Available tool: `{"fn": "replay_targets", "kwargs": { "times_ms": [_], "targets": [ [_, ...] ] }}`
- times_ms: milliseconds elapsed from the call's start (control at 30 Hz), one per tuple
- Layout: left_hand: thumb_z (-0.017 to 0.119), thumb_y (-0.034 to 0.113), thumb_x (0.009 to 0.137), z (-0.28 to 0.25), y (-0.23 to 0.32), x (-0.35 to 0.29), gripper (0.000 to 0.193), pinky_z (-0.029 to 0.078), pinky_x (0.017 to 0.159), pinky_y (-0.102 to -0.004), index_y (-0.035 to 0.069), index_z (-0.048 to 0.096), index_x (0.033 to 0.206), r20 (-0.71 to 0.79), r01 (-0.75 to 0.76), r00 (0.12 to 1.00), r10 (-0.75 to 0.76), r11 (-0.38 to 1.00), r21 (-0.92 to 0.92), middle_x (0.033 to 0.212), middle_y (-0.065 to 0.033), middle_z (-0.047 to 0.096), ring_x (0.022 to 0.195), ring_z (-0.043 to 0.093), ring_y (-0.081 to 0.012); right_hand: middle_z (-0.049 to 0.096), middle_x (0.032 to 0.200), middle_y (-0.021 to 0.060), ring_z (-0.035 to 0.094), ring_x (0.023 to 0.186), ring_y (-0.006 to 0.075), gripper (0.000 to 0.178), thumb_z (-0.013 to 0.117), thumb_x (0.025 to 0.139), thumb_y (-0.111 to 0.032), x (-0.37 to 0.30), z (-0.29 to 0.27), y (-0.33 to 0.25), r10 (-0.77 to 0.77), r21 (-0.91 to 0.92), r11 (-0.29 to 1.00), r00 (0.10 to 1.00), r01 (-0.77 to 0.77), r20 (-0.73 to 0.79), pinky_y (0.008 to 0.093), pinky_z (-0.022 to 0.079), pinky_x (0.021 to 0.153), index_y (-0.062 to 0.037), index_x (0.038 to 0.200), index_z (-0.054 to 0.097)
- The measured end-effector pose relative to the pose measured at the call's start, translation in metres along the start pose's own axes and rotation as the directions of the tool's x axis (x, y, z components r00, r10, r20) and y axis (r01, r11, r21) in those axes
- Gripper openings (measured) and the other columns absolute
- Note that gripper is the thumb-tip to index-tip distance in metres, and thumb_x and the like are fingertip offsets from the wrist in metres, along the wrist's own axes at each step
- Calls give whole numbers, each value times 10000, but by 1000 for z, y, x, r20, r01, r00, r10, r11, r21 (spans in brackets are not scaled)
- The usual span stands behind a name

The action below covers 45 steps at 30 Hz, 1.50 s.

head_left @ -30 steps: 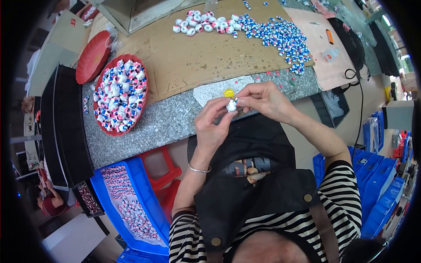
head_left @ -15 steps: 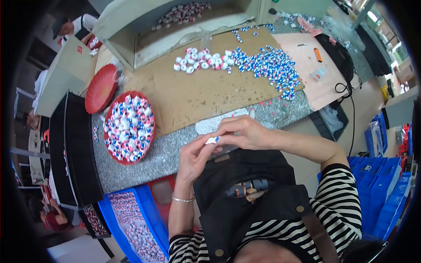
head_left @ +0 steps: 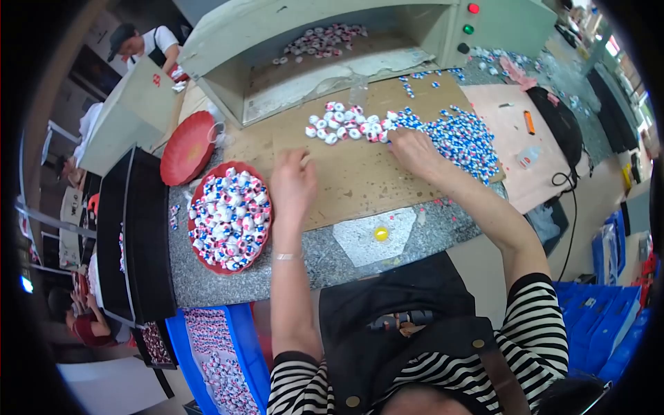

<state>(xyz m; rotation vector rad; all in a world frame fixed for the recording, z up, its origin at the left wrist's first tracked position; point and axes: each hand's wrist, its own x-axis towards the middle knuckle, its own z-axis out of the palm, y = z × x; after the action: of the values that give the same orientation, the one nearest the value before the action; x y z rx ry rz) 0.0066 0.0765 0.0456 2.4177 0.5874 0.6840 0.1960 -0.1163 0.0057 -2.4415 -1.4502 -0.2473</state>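
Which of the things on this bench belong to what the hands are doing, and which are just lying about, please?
In hand: right hand on the blue-and-white pile; left hand beside the red tray of pieces; white pieces.

Lying about: orange marker, yellow cap, empty red tray, black cable.

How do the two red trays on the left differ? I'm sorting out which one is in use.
The nearer red tray lies flat, heaped with small red, white and blue pieces; the farther red tray shows no pieces and looks tilted. The nearer one sits beside the left hand; the farther one sits nearer the machine. Both are round.
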Motion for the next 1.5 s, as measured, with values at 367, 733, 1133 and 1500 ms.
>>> {"fn": "replay_targets", "kwargs": {
  "times_ms": [367, 733, 1133, 1500],
  "targets": [
    [672, 100, 781, 77, -8, 34, 262, 507, 722, -443, 61, 600, 1030, 11, -70, 998, 69, 980, 184, 1034, -169, 586, 886, 621, -355, 604, 833, 130, 610, 818, 335, 177, 604, 755, -13, -78, -40, -20, -78, 178, 981, 997, 79, -10, 431, 502, 702, -30, 923, 656],
    [631, 5, 869, 10, 27, -124, 331, 525, 796, -265, -19, 584, 1196, 504, 527, 848, -160, 174, -832, 1035, -89, 668, 868, 651, -146, 612, 762, 157, 636, 757, 343, 96, 589, 775, -45, -105, -58, -7, -80, 60, 996, 986, 72, 143, 431, 506, 658, -25, 858, 633],
    [637, -86, 836, 3, 32, -164, 365, 508, 846, -240, -36, 559, 1189, 357, 400, 911, -206, 228, -888, 1035, -94, 647, 936, 635, -128, 595, 785, 151, 617, 767, 345, 146, 620, 743, -15, -108, -51, -89, -356, 342, 897, 915, 278, 191, 429, 485, 662, 1, 887, 627],
    [667, -84, 805, 3, 17, -179, 310, 538, 785, -241, -37, 582, 1099, 200, 321, 940, -276, 520, -792, 1017, -78, 617, 904, 638, -133, 565, 764, 166, 599, 746, 364, 98, 585, 700, 2, -95, -41, -91, -436, 282, 884, 877, 374, 202, 444, 477, 648, 13, 797, 577]
  ]
}}
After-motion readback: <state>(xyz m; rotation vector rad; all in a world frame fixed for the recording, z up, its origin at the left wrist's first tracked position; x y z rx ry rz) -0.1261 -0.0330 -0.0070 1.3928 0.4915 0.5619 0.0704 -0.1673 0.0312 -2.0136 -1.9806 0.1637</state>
